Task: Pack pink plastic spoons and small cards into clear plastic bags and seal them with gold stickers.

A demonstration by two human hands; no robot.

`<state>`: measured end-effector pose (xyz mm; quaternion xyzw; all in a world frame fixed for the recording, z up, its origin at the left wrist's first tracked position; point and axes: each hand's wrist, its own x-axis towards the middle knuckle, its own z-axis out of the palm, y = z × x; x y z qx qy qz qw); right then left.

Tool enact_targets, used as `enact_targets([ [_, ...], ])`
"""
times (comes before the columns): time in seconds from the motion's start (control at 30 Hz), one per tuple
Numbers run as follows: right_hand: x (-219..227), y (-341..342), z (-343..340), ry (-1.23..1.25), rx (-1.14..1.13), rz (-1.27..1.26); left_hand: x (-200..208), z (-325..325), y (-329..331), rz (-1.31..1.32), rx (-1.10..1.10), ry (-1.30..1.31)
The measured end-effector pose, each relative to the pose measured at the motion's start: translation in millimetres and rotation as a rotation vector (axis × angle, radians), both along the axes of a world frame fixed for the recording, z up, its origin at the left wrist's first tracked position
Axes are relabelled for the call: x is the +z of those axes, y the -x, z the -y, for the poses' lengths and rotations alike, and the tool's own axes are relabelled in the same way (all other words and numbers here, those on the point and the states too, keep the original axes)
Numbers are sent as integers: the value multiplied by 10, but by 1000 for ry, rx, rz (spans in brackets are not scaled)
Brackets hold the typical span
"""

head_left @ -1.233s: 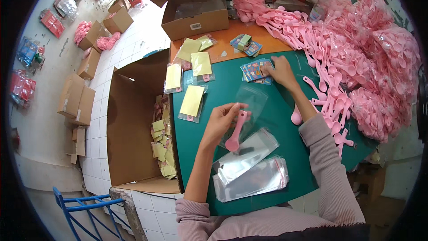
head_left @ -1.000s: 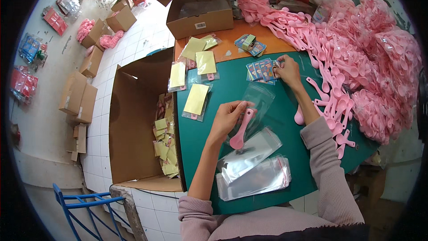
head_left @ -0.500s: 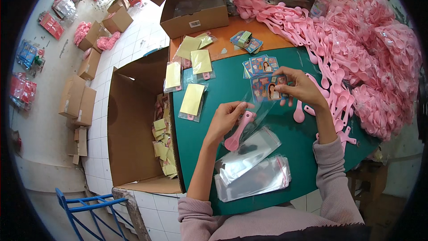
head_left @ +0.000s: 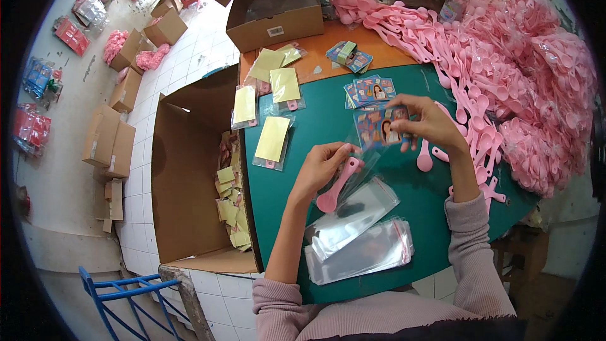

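Left hand [head_left: 326,164] is clamping a bag [head_left: 367,170] and pink spoon [head_left: 338,186]; right hand [head_left: 430,124] is pinching a card [head_left: 374,129], seemingly not yet inside; 5 filled packets [head_left: 272,140] are lying nearby.

Packing workshop: heaped spoons [head_left: 483,91], clear bags [head_left: 356,256], cartons [head_left: 192,183].

No text readable: print on blue cards [head_left: 375,90], label [head_left: 275,31] on cardboard box [head_left: 302,24] too small.

A pink spoon [head_left: 339,185] slants bowl-down (handle uppermost), near a blue printed card [head_left: 374,129].
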<state>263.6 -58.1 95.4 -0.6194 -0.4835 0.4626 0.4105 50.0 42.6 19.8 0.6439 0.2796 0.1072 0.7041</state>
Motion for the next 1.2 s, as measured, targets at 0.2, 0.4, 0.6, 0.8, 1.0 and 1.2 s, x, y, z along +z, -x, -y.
enact_targets([
  [0.2,-12,47,-16,-109,-113,27,49,19,2,34,-1,55],
  [0.4,-7,63,9,-3,146,158,29,17,12,-44,5,5],
  [0.6,35,-15,47,39,206,219,16,57,0,-27,-4,-2],
  [0.8,9,40,46,78,316,179,77,83,-19,-90,-78,-147],
  [1.0,-33,4,48,39,204,26,109,38,46,-40,-46,-93],
  [1.2,-263,220,-52,-82,300,200,61,76,-14,7,-120,-209],
])
